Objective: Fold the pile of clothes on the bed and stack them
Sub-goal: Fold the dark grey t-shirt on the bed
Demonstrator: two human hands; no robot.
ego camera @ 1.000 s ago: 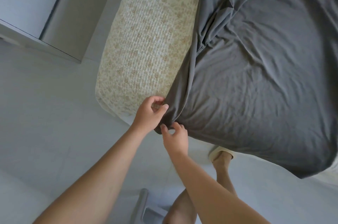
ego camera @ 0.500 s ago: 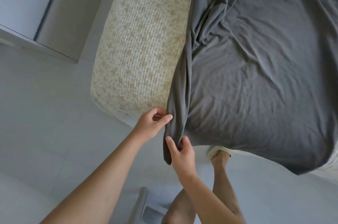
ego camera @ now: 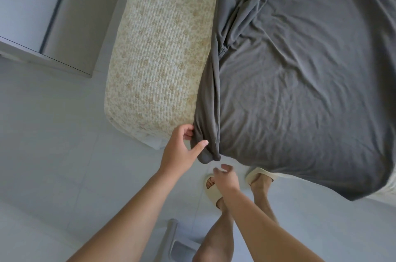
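A dark grey T-shirt (ego camera: 300, 73) lies spread over the bed (ego camera: 158, 64), its hem hanging past the near edge. Its left side is gathered into a narrow fold, and the left sleeve is bunched near the top. My left hand (ego camera: 182, 150) pinches the bottom left corner of the shirt between thumb and fingers, just off the bed's corner. My right hand (ego camera: 225, 176) hangs below that corner with loose fingers, apart from the cloth and holding nothing.
The bed has a cream quilted cover with a beige pattern. A white cabinet (ego camera: 42, 15) stands on the pale floor at the left. My feet in cream slippers (ego camera: 211, 186) stand beside the bed's near edge. A grey object (ego camera: 177, 244) sits on the floor below.
My right hand let go of the shirt's corner and dropped away below it. My left hand moved in and took hold of that corner.
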